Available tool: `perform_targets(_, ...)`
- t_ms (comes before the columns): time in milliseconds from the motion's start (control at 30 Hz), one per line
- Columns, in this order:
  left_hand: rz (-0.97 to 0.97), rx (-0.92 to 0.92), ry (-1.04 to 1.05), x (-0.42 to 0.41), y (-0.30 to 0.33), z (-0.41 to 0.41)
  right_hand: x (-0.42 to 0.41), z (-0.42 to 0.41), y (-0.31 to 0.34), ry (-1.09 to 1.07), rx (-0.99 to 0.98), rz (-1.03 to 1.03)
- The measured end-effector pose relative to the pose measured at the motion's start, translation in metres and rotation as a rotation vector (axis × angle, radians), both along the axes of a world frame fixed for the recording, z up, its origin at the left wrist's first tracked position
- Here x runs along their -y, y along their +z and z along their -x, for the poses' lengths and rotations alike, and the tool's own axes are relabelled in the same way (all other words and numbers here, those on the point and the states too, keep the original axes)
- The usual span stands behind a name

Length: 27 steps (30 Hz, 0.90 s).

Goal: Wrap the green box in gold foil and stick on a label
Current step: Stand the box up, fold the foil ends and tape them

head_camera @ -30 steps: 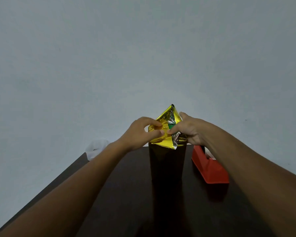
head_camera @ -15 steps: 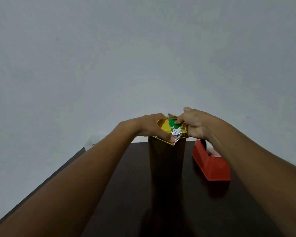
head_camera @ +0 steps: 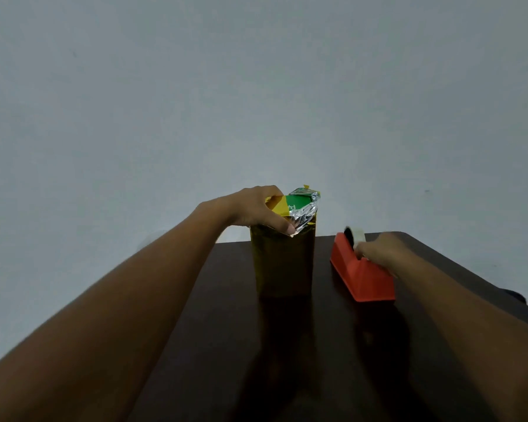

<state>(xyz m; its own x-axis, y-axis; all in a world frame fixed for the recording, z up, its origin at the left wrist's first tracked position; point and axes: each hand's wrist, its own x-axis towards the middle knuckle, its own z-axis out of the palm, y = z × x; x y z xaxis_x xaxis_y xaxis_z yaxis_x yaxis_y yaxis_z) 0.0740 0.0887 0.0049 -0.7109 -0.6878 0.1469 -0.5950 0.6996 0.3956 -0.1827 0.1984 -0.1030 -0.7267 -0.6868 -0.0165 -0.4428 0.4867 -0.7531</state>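
The green box [head_camera: 299,202] stands upright near the far middle of the table [head_camera: 214,345], its sides already covered in gold foil [head_camera: 282,263], with only a patch of its green top showing between the folded flaps. My left hand [head_camera: 253,210] rests on the top left corner of the box, fingers curled over a gold flap and the thumb pressing the crumpled silver underside of the foil against the near top edge. My right hand [head_camera: 378,249] is down to the right of the box, well apart from it, on the red tape dispenser [head_camera: 363,275]; its fingertips seem to pinch at the tape roll [head_camera: 355,234], though blur keeps me from saying whether they are closed on the tape. The dispenser sits just right of the box with a narrow strip of bare table between them. Nearer to me than both hands the dark, glossy tabletop runs open towards the camera, and it mirrors the box. The far table edge lies just behind the box and dispenser, the right edge slants past my right forearm, and beyond is a plain grey wall [head_camera: 256,86]. Half a second ago both hands were together on the box top, folding the foil; since then the right hand has left the box and gone to the dispenser, while the left alone holds the flaps down.
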Motion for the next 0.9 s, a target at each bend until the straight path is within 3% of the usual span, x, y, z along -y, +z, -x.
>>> perform_targets(267,-0.177,-0.039,-0.09,0.001,0.002,-0.006,-0.01,-0.005,0.008,0.018,0.433,-0.052)
perform_targets(500,-0.215,-0.026,-0.032,-0.006,0.001,0.0,-0.014,0.001,0.005,-0.006,0.724,0.136)
perform_targets(667,-0.235,-0.036,-0.009,-0.005,0.0,0.001,-0.028,-0.007,-0.012,-0.044,0.767,0.284)
perform_targets(900,-0.24,-0.035,0.012,0.0,-0.002,0.001,-0.032,-0.022,-0.055,-0.084,0.553,0.5)
